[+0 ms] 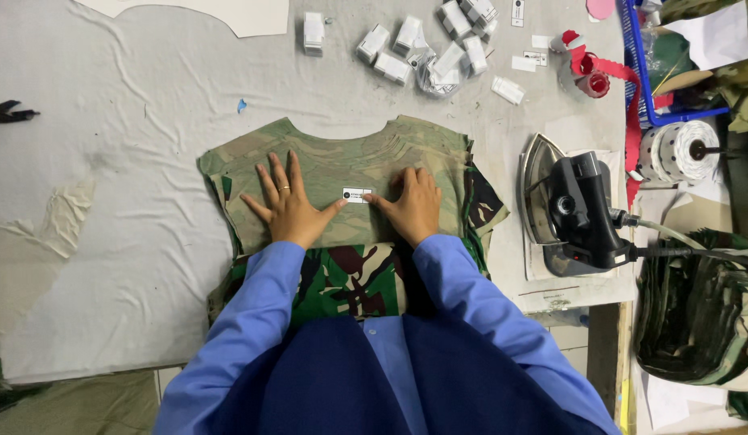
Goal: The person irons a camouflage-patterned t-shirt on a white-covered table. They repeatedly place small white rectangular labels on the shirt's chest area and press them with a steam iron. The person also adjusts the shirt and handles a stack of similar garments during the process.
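The left hand [287,208] lies flat, fingers spread wide, on the camouflage shirt [342,161]. The right hand [412,206] presses flat beside it, fingertips touching a small white label [357,195].

Matt camouflage cloth [342,161]; glossy black plastic iron [579,213].

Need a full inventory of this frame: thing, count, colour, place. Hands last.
camouflage garment piece: one, green-brown, table centre, pale side up
small label: one, white, on the garment between the hands
label bundles: many, white, top centre
iron: one, black and silver, right of the garment
ribbon: one, red, top right
tape roll: one, white, far right
basket: one, blue, top right
camouflage stack: one, green, lower right
table cover: one, grey-white
left hand: flat on the garment, ring on one finger
right hand: fingertips at the label
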